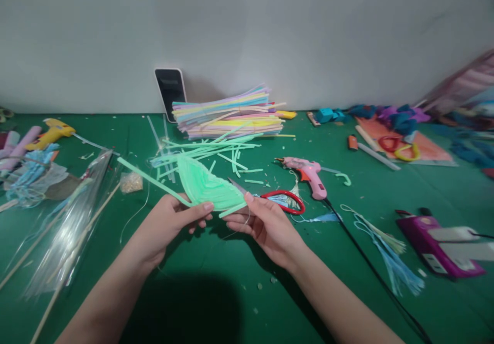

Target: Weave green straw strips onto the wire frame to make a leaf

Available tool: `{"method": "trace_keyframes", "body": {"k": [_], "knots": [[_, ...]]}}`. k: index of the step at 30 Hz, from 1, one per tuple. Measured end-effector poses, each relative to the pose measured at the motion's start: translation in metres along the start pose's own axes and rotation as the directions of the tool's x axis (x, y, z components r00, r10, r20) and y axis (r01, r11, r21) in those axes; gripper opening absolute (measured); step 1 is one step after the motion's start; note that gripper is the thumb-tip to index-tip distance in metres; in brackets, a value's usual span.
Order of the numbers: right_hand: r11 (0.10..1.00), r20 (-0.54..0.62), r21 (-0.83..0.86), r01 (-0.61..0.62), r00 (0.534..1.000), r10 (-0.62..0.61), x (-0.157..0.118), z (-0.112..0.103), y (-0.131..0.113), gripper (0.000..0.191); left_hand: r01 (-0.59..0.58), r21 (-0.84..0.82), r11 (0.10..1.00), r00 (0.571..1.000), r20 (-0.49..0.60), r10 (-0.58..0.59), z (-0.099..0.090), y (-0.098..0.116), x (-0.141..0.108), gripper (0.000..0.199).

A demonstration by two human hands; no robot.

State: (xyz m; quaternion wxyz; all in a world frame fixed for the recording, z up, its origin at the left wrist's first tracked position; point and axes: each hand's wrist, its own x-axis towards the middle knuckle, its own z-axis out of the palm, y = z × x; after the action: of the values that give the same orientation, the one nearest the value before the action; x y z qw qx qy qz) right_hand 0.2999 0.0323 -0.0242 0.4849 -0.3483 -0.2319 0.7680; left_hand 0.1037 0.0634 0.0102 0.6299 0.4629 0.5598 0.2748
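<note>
Hands (172, 220) (270, 225) hold a green leaf (212, 187); the purple box (412, 231) has seemingly unreadable labels (434, 263).

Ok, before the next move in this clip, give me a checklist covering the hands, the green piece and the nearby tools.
1. Left hand gripping the green leaf-shaped piece: ok.
2. Right hand holding the piece's right end: ok.
3. Red-handled scissors out of both hands: ok, on the table beyond the right hand.
4. Pink glue gun laid down: ok, lying on its side.
5. Glue gun hot: cannot tell.
6. Loose green strips gathered neatly: not ok, scattered.
</note>
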Motion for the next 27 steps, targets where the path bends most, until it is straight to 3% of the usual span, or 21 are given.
{"method": "trace_keyframes", "body": {"k": [3, 5, 6, 7, 9, 11, 13, 16, 19, 22, 24, 25, 27], "knots": [[0.995, -0.059, -0.089, 0.04, 0.997, -0.045, 0.0, 0.002, 0.001, 0.032, -0.001, -0.001, 1.0, 1.0, -0.01, 0.001, 0.001, 0.0, 0.0, 0.027], [0.957, -0.089, -0.247, 0.154, 0.979, -0.181, 0.0, 0.002, 0.004, 0.04, -0.01, 0.002, 1.0, 1.0, -0.024, 0.01, 0.001, -0.001, 0.0, 0.027], [0.895, -0.092, -0.374, 0.245, 0.95, -0.299, -0.001, 0.001, 0.006, 0.05, -0.015, 0.009, 1.0, 0.999, -0.031, 0.015, 0.002, -0.001, 0.0, 0.027], [0.784, -0.07, -0.522, 0.337, 0.899, -0.433, -0.001, 0.001, 0.008, 0.061, -0.02, 0.021, 1.0, 0.999, -0.04, 0.021, 0.002, -0.001, -0.001, 0.027], [0.437, 0.08, -0.774, 0.459, 0.754, -0.652, -0.003, 0.0, 0.011, 0.068, -0.03, 0.057, 0.998, 0.998, -0.051, 0.032, 0.003, 0.0, -0.001, 0.027], [0.092, 0.277, -0.867, 0.489, 0.628, -0.727, -0.005, -0.002, 0.012, 0.054, -0.037, 0.087, 0.996, 0.997, -0.058, 0.042, 0.004, 0.0, -0.002, 0.028], [-0.072, 0.366, -0.873, 0.483, 0.549, -0.752, -0.006, -0.002, 0.011, 0.031, -0.048, 0.103, 0.994, 0.997, -0.058, 0.054, 0.005, 0.001, -0.002, 0.027], [-0.034, 0.287, -0.893, 0.448, 0.51, -0.811, -0.006, -0.002, 0.006, 0.007, -0.05, 0.108, 0.993, 0.996, -0.066, 0.057, 0.005, 0.002, -0.004, 0.027], [-0.01, 0.295, -0.885, 0.465, 0.545, -0.785, -0.006, -0.002, 0.004, 0.015, -0.045, 0.087, 0.995, 0.995, -0.085, 0.052, 0.004, 0.003, -0.005, 0.028], [-0.108, 0.393, -0.877, 0.468, 0.57, -0.721, -0.005, -0.001, 0.007, 0.035, -0.045, 0.073, 0.996, 0.995, -0.081, 0.051, 0.004, 0.003, -0.005, 0.028], [-0.118, 0.384, -0.886, 0.449, 0.566, -0.73, -0.005, 0.001, 0.009, 0.024, -0.041, 0.095, 0.995, 0.996, -0.071, 0.048, 0.005, 0.002, -0.004, 0.026], [-0.067, 0.335, -0.896, 0.439, 0.567, -0.753, -0.005, 0.002, 0.009, 0.014, -0.04, 0.114, 0.993, 0.996, -0.068, 0.048, 0.005, 0.002, -0.004, 0.026], [0.156, 0.141, -0.896, 0.417, 0.599, -0.788, -0.004, 0.002, 0.008, 0.007, -0.045, 0.143, 0.989, 0.996, -0.069, 0.055, 0.006, 0.001, -0.004, 0.024]]}}
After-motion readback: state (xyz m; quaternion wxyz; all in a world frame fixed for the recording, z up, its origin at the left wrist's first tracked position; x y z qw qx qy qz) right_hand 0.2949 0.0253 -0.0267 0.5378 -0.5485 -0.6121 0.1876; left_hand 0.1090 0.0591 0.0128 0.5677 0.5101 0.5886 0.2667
